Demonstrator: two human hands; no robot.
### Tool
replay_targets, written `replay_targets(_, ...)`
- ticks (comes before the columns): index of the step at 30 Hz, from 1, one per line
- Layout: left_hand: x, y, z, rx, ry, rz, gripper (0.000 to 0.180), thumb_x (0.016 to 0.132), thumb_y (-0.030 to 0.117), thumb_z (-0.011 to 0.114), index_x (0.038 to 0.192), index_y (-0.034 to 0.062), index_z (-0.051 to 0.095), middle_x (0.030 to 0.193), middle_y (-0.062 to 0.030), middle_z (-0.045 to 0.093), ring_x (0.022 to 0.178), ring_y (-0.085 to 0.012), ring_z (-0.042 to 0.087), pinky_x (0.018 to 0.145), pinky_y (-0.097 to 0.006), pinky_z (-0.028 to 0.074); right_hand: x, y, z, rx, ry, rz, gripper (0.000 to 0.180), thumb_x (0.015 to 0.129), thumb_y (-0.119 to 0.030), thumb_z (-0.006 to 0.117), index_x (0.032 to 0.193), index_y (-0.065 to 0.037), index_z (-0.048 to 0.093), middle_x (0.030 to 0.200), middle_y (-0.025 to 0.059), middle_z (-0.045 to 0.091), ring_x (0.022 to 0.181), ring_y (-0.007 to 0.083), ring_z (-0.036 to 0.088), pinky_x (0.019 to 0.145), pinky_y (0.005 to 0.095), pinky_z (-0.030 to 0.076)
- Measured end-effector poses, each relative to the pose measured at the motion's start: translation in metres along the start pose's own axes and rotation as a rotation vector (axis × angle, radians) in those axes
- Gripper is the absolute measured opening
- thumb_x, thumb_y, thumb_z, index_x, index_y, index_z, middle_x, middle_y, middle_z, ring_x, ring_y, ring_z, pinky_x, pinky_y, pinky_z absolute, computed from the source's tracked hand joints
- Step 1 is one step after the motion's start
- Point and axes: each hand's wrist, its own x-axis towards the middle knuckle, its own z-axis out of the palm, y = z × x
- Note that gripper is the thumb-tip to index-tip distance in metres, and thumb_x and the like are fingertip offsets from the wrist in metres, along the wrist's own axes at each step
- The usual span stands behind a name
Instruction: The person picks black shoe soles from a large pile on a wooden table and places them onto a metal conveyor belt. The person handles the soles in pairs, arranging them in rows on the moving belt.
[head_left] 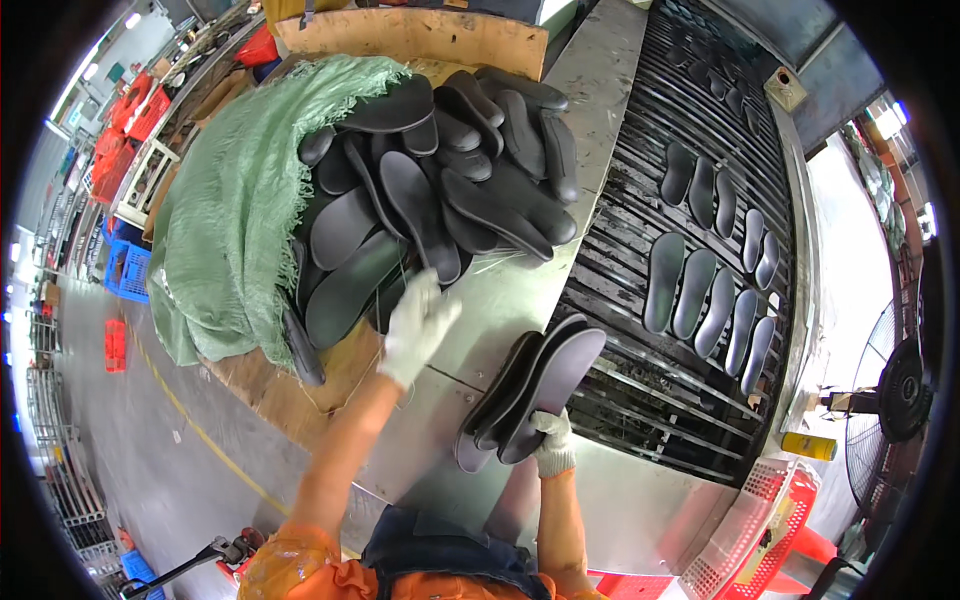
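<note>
My right hand (553, 440), in a white glove, grips a stack of several black shoe insoles (550, 385) in front of me, held on a slant above the metal table edge. My left hand (420, 325), gloved as well, is stretched out with its fingers apart at the near edge of a heap of dark insoles (420, 200). Its fingertips reach the heel end of one insole; I cannot tell whether they touch it. The heap spills from a green woven sack (230, 215) with a frayed edge.
To the right runs a slatted conveyor (640, 365) with insoles (700, 290) lying in rows. A wooden board (410, 38) stands behind the heap. A red and white plastic basket (750, 530), a yellow can (808, 446) and a black fan (900, 388) are at the right.
</note>
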Motion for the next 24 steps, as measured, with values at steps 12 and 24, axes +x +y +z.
replay_targets(12, 0.172, -0.019, 0.049, -0.181, 0.23, -0.222, 0.05, 0.076, 0.016, 0.074, 0.118, -0.007, 0.06, 0.109, -0.0183, 0.069, 0.093, -0.0272, 0.07, 0.074, -0.039, 0.059, -0.033, -0.02, -0.047, -0.11, 0.208, -0.072, 0.065, 0.063, -0.002, 0.082, 0.125, 0.0, 0.063, 0.11, 0.0077, 0.072, 0.094, 0.024, 0.07, 0.082, 0.036, 0.059)
replay_targets(24, -0.002, -0.032, 0.002, -0.229, -0.07, -0.108, 0.046, 0.083, 0.002, 0.061, 0.127, -0.0094, 0.059, 0.12, -0.0147, 0.068, 0.11, -0.0225, 0.064, 0.099, -0.034, 0.049, -0.045, -0.063, -0.055, -0.251, 0.161, -0.135, 0.057, 0.064, 0.001, 0.077, 0.119, 0.001, 0.066, 0.104, 0.0089, 0.073, 0.088, 0.0248, 0.071, 0.078, 0.0381, 0.059)
